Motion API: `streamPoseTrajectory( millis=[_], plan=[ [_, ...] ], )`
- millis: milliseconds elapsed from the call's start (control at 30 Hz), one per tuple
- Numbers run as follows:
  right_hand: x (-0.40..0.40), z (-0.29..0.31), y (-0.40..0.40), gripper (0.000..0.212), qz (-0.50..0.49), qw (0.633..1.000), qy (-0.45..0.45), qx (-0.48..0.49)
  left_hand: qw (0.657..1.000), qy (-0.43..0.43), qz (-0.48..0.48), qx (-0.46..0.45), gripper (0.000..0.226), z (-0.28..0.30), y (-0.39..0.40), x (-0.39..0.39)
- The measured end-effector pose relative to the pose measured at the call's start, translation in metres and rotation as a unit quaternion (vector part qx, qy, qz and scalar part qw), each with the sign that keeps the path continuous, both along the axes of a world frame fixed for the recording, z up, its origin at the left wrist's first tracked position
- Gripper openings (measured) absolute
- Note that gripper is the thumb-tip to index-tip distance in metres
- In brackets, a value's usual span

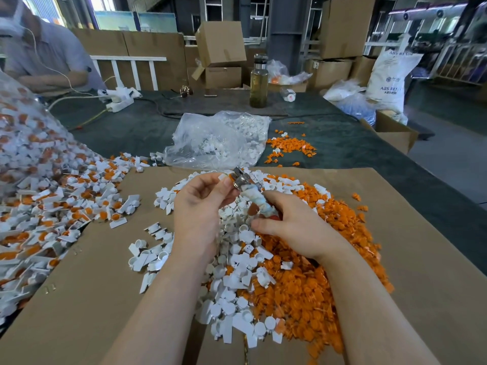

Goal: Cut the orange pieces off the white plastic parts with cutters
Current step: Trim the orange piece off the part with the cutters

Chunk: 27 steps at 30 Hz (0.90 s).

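Note:
My left hand (200,204) pinches a small white plastic part with an orange piece (226,177) between thumb and fingers. My right hand (295,227) grips the wrapped handles of the cutters (246,187), whose metal jaws sit at the part. Below the hands lies a heap of cut white parts (237,272), with a heap of cut orange pieces (311,280) to its right. Uncut white-and-orange parts (58,206) spill from the left.
All this rests on brown cardboard (408,259) over a dark table. A clear bag of white parts (218,140) lies beyond, with loose orange pieces (290,147) beside it. A bottle (259,81), a power strip (118,100) and boxes stand farther back. A person (44,54) sits far left.

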State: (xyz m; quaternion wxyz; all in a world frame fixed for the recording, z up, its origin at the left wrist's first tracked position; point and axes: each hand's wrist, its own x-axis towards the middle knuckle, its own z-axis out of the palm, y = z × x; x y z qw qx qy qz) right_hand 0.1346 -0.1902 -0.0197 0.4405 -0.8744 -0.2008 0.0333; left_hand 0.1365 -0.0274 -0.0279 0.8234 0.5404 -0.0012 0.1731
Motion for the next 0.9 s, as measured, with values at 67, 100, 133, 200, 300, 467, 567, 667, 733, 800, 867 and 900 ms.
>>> streamPoseTrajectory(
  millis=[67,100,133,200,300,467,567,667,733,800,867,900],
  plan=[
    [0.0,-0.001,0.0,0.019,0.004,1.0,-0.003,-0.006,1.0,-0.004,-0.007,-0.001,0.011,0.0,0.0,0.0],
    [0.0,-0.001,0.0,0.017,0.005,1.0,-0.007,-0.01,1.0,-0.005,-0.009,-0.001,0.011,0.0,0.0,0.0],
    [0.001,-0.002,0.001,0.014,0.003,1.0,-0.013,-0.014,1.0,-0.005,-0.009,-0.001,0.011,0.0,0.0,0.0],
    [0.001,-0.004,0.002,0.009,-0.004,0.999,-0.031,-0.022,1.0,-0.004,-0.004,-0.004,0.012,-0.001,0.0,0.001],
    [0.002,-0.006,0.004,0.005,-0.013,0.998,-0.048,-0.032,1.0,-0.004,0.005,-0.002,0.013,-0.001,0.0,0.002],
    [0.002,-0.008,0.006,0.007,-0.014,0.996,-0.067,-0.057,1.0,-0.007,0.014,0.006,0.013,-0.003,0.001,0.003],
    [0.003,-0.009,0.007,0.007,-0.017,0.995,-0.074,-0.066,1.0,-0.002,0.017,0.013,0.013,-0.004,0.002,0.003],
    [0.003,-0.011,0.007,0.008,-0.021,0.994,-0.08,-0.068,1.0,0.0,0.023,0.017,0.012,-0.004,0.001,0.003],
    [0.004,-0.011,0.008,0.008,-0.023,0.993,-0.084,-0.073,1.0,-0.002,0.022,0.018,0.011,-0.005,0.002,0.003],
    [0.004,-0.011,0.009,0.009,-0.023,0.993,-0.085,-0.074,1.0,0.004,0.017,0.014,0.01,-0.004,0.002,0.003],
    [0.003,-0.011,0.01,0.007,-0.027,0.993,-0.089,-0.071,1.0,0.014,0.006,0.011,0.01,-0.003,0.003,0.003],
    [0.003,-0.011,0.011,0.005,-0.031,0.993,-0.093,-0.069,1.0,0.023,0.0,0.007,0.009,-0.002,0.005,0.003]
  ],
)
